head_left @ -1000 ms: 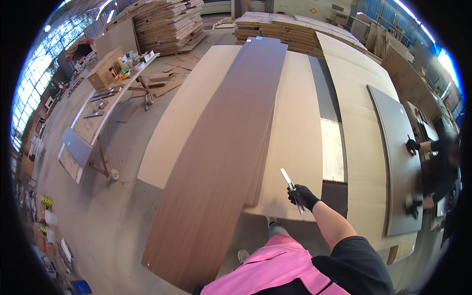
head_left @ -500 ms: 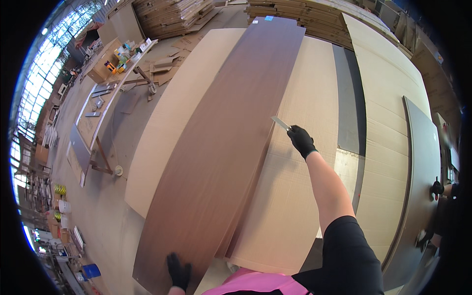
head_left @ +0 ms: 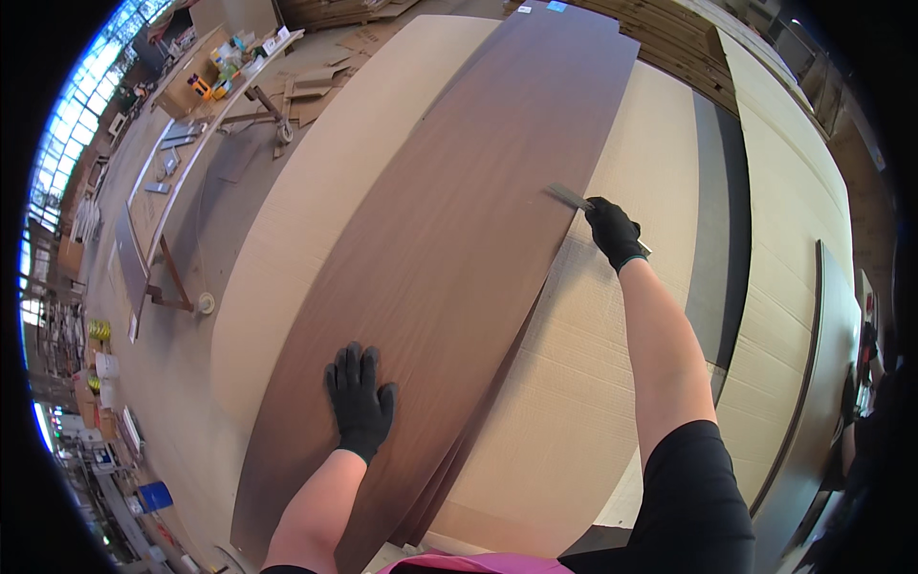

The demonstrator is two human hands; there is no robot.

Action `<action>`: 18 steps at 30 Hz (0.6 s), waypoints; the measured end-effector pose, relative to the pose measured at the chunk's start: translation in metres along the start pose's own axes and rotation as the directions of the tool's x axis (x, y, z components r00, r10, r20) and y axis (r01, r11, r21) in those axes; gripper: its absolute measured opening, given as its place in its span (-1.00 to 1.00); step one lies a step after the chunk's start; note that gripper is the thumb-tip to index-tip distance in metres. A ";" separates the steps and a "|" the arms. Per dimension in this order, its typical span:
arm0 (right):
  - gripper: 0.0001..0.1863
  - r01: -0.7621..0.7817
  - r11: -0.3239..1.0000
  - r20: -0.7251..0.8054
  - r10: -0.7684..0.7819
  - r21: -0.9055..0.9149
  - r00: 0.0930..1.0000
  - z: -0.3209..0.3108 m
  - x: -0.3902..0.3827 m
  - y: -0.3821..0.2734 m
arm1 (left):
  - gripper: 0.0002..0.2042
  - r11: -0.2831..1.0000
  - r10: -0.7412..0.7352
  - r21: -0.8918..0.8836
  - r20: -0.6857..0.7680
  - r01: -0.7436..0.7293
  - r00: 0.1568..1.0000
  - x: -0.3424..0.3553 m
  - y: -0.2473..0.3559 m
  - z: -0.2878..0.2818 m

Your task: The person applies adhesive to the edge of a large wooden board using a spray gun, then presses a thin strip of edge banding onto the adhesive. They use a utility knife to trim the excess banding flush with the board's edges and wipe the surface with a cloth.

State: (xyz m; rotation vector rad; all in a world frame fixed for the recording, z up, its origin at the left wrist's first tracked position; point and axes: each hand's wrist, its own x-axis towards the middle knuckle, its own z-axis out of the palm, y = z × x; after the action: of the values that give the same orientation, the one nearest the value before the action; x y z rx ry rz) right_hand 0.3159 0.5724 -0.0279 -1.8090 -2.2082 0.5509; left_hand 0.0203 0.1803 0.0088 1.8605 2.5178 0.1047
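Observation:
A long reddish-brown panel lies lengthwise on beige cardboard sheets, with more brown panels showing beneath its right edge. My left hand, in a black glove, rests flat on the panel's lower part, fingers spread. Farther up, my right hand, also gloved, grips a flat metal blade tool, its blade over the panel's right edge and its tail end poking out beyond my fist. A dark grey strip shows between the cardboard sheets to the right.
A trestle table with tools, bottles and boxes stands at left, cardboard scraps on the floor beside it. Stacked boards rise behind. At far right a co-worker's dark sleeve and hands are beside a grey panel.
My left hand has come up from below and lies higher on the panel. My right hand with the blade has moved forward, up along the panel's edge. The view has shifted toward the panel.

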 end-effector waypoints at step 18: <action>-0.78 0.393 0.910 0.087 -0.384 -0.132 0.919 0.002 -0.089 -0.028 | -0.43 0.999 0.037 -0.010 -0.058 -0.037 0.998 -0.004 -0.009 0.006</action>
State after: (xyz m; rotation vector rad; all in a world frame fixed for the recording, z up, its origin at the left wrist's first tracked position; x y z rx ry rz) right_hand 0.3093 0.4804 -0.0127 -1.3629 -2.6168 0.3683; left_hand 0.0137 0.1741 0.0019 1.9285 2.5147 0.1751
